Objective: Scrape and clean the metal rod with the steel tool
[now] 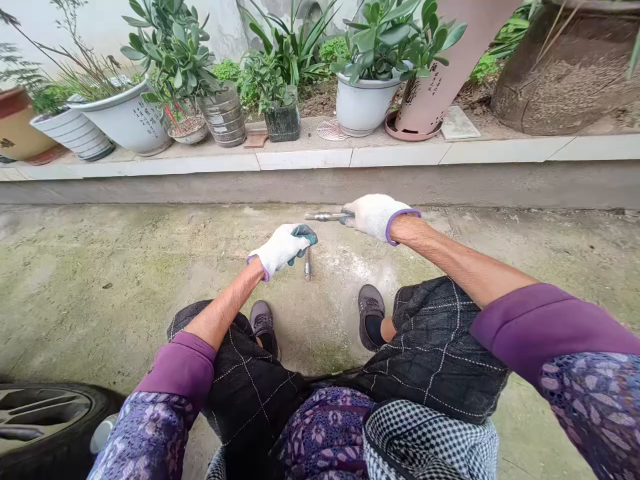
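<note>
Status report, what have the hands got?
Right gloved hand: metal rod, held level. Left gloved hand: shorter metal shaft, tip down. Nothing visible blocking them.

Beyond the right hand [377, 218], a white-edged concrete ledge [305, 159] carries potted plants [367, 103] before a white wall [105, 27]; mossy, stained concrete floor [100, 300] spreads beneath it.

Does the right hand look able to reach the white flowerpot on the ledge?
Probably not: the right hand holds a metal bar, with the white flowerpot far ahead on a raised ledge.
</note>
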`<action>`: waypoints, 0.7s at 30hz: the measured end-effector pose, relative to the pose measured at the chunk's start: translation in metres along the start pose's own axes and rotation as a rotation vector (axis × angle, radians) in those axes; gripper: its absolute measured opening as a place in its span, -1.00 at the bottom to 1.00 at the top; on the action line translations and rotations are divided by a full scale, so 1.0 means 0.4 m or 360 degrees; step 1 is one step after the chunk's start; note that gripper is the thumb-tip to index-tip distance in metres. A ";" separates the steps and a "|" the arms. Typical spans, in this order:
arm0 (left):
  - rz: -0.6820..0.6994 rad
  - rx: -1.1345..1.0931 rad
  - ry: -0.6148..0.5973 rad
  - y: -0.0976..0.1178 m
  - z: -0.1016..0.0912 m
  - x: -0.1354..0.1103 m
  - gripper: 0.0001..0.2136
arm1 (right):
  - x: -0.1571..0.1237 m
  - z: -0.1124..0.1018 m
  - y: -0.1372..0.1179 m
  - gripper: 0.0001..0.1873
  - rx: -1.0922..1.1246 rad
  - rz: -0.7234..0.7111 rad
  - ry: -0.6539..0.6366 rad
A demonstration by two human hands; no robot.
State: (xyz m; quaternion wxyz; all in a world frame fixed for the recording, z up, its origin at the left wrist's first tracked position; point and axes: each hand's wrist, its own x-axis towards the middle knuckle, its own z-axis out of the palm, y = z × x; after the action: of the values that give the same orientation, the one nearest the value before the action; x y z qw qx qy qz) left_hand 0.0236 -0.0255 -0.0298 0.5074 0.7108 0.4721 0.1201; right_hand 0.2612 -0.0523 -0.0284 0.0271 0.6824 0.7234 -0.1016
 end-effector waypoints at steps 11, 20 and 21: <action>0.0149 -0.0387 0.0094 -0.009 -0.015 0.030 -0.76 | -0.046 -0.100 -0.035 -0.67 0.1242 0.0033 0.0250; 0.0070 -0.0034 0.0262 -0.021 -0.055 0.020 -0.79 | -0.108 -0.072 -0.067 -0.69 0.0971 -0.0490 -0.0782; 0.0039 0.0016 0.0289 -0.021 -0.059 0.016 -0.79 | -0.099 -0.054 -0.064 -0.73 0.0792 -0.0465 -0.0723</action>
State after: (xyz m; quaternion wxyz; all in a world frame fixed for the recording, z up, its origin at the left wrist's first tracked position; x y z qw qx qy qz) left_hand 0.0071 -0.0058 -0.0283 0.4574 0.7053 0.5080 0.1879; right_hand 0.2406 -0.0885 0.0028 0.0053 0.5176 0.7418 -0.4263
